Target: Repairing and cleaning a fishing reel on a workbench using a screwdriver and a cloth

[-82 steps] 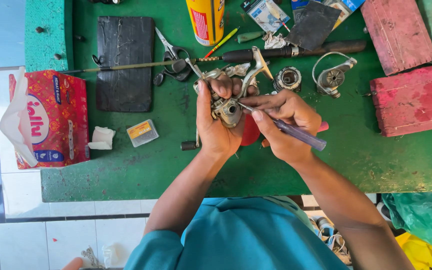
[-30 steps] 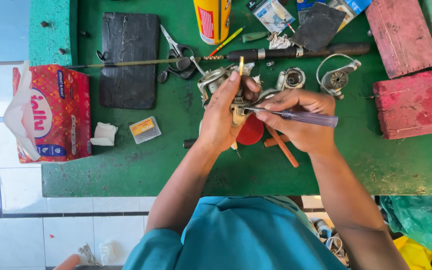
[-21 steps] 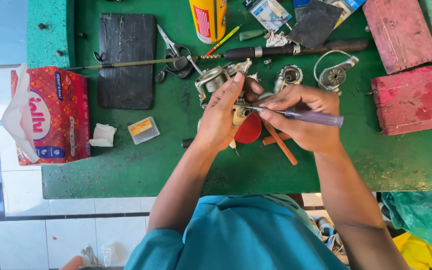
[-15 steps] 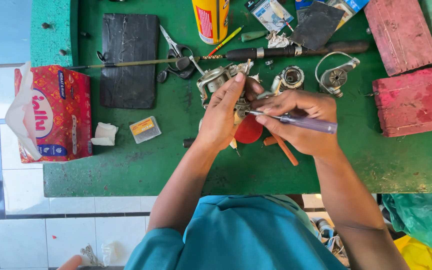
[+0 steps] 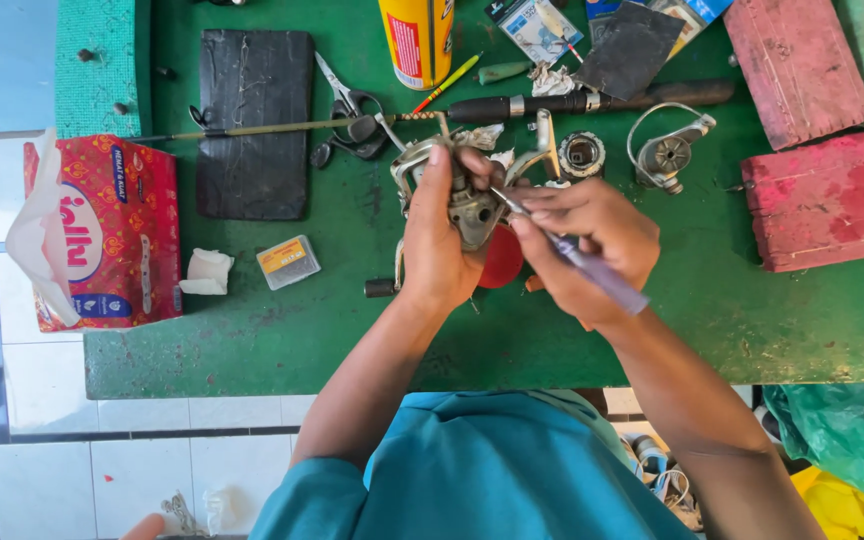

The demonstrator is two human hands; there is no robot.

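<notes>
Over a green workbench (image 5: 252, 330), the left hand (image 5: 437, 245) gripped a partly dismantled fishing reel (image 5: 472, 205) while the right hand (image 5: 587, 240) pinched a slim tool (image 5: 592, 272) against it; removed reel parts (image 5: 620, 152) lay nearby, reassembly apparently unfinished.

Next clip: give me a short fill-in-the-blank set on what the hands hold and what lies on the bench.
1. The left hand grips a metal fishing ____.
2. The right hand holds a slim tool with a ____ handle.
3. The tissue box at the bench's left edge is mostly ____.
4. The flat dark slab lies on the ____ benchtop.

Missing words: reel; purple; red; green
</notes>
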